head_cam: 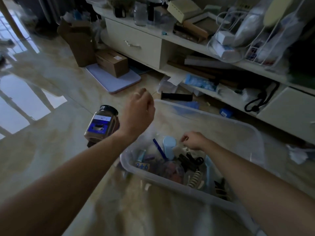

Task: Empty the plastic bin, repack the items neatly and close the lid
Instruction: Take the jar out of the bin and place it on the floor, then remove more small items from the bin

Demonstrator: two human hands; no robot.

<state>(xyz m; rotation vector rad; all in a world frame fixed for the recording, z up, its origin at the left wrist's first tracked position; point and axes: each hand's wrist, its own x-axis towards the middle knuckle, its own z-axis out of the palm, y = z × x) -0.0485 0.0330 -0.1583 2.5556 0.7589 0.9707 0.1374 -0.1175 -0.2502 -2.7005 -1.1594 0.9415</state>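
jar [102, 123] on floor, left of bin [242, 128] | cabinet [134, 40] behind bin

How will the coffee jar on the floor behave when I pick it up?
The coffee jar looks nearly full, so probably heavy for its size. It looks like glass, so likely fragile on the hard, glossy floor. Its squarish sides should resist rolling.
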